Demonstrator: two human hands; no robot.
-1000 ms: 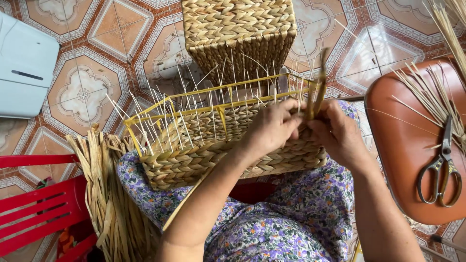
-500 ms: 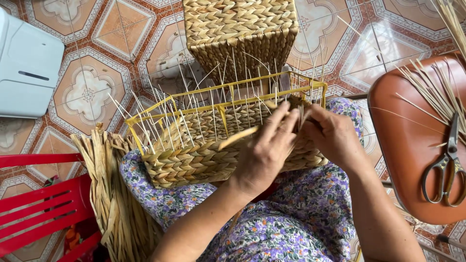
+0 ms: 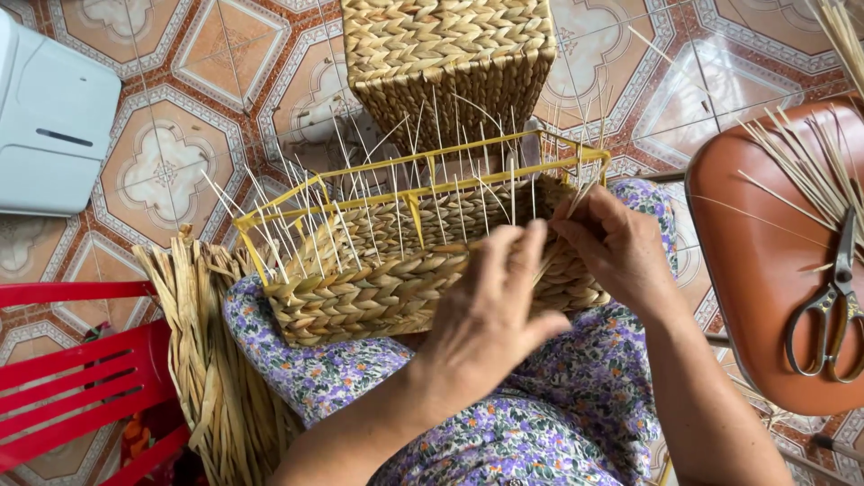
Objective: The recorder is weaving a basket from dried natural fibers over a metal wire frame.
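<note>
Since the earlier frame, left hand [image 3: 490,315] has shifted lower and toward the near wall of the half-woven basket [image 3: 396,288]; right hand [image 3: 621,247] has stayed at the basket's right end.

Item 1. Half-woven basket: rectangular, braided tan fibre, resting on the person's lap over a floral purple dress [image 3: 558,423]. A yellow wire frame [image 3: 414,175] rises above the woven part, with thin pale stakes [image 3: 360,193] standing up all round it.

Item 2. Left hand: fingers extended and together, laid against the upper edge of the near wall, touching the weave. Whether it pinches a strand cannot be told.

Item 3. Right hand: fingers curled together at the right corner, closed on a fibre strand [image 3: 553,256] among the stakes.

Item 4. Finished woven basket [image 3: 450,54]: upside down on the tiled floor [image 3: 162,162], just beyond the frame.

Item 5. Bundle of dried fibre [image 3: 202,360]: beside the person's left knee, next to a red plastic chair [image 3: 72,360].

Item 6. Brown stool [image 3: 765,297]: to the right, bearing scissors [image 3: 832,310] and loose pale sticks [image 3: 801,157].

Item 7. White box-shaped object [image 3: 49,126]: upper left on the floor.
</note>
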